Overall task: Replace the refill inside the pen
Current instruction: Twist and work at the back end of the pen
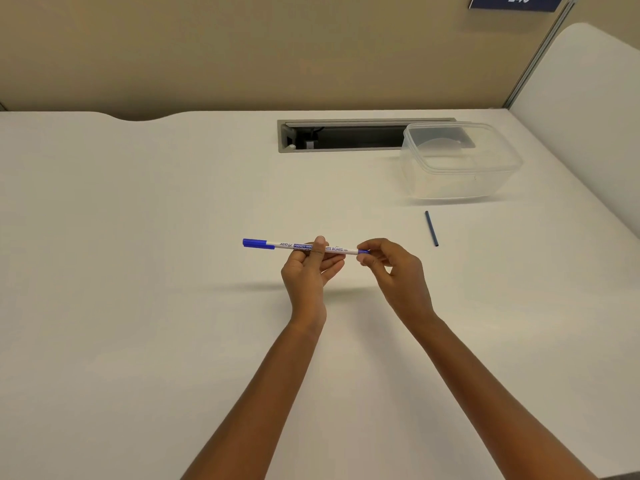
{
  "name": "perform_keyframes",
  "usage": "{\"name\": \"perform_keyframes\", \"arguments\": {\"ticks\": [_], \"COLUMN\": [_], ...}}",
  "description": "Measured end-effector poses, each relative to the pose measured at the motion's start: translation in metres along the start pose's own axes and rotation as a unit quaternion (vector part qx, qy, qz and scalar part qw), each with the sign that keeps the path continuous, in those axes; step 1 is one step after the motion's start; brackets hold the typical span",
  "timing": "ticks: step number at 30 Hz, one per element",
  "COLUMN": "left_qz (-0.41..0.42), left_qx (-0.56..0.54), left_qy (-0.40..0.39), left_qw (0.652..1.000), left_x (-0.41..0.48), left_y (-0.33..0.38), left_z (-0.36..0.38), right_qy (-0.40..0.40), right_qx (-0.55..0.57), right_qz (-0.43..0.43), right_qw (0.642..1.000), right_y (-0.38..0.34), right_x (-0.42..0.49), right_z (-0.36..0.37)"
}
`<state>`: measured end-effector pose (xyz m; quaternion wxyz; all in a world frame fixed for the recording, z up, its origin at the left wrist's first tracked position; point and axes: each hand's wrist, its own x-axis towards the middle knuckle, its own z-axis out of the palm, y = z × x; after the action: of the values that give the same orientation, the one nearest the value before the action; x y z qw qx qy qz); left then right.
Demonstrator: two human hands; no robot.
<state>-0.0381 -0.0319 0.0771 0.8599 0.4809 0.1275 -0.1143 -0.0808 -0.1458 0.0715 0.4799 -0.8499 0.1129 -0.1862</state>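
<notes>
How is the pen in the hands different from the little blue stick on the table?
The pen is white, printed and longer; the stick is plain dark blue and shorter. The pen is held by the left hand and right hand; the stick lies untouched. Both are thin and straight.

We have one view only, from a camera worn on the person's head. It looks forward and steeply down over a white desk, and the wide lens bends the desk's far edge. Both forearms run up from the bottom edge, so we see the left hand and right hand near mid-frame, fairly close. Farther off we take in a clear plastic box, a cable slot and the beige partition behind.
</notes>
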Motion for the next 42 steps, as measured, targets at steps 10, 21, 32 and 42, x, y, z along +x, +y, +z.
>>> {"name": "perform_keyframes", "arguments": {"ticks": [10, 21, 32, 42], "left_qz": [0.007, 0.005, 0.001, 0.009], "left_qx": [0.009, 0.008, 0.001, 0.016], "left_qy": [-0.006, -0.01, -0.009, -0.025], "left_qw": [1.0, 1.0, 1.0, 1.0], "left_x": [0.001, -0.003, -0.001, -0.004], "left_y": [0.004, 0.005, 0.004, 0.004], "left_z": [0.002, 0.008, 0.004, 0.006], "right_qy": [-0.004, 0.003, 0.013, -0.011], "right_qx": [-0.097, 0.125, -0.034, 0.135], "right_qz": [-0.048, 0.149, -0.041, 0.124], "right_qw": [0.994, 0.981, 0.998, 0.983], "right_y": [-0.002, -0.014, -0.002, -0.008], "right_x": [0.002, 0.006, 0.001, 0.005], "right_z": [0.003, 0.005, -0.001, 0.004]}}
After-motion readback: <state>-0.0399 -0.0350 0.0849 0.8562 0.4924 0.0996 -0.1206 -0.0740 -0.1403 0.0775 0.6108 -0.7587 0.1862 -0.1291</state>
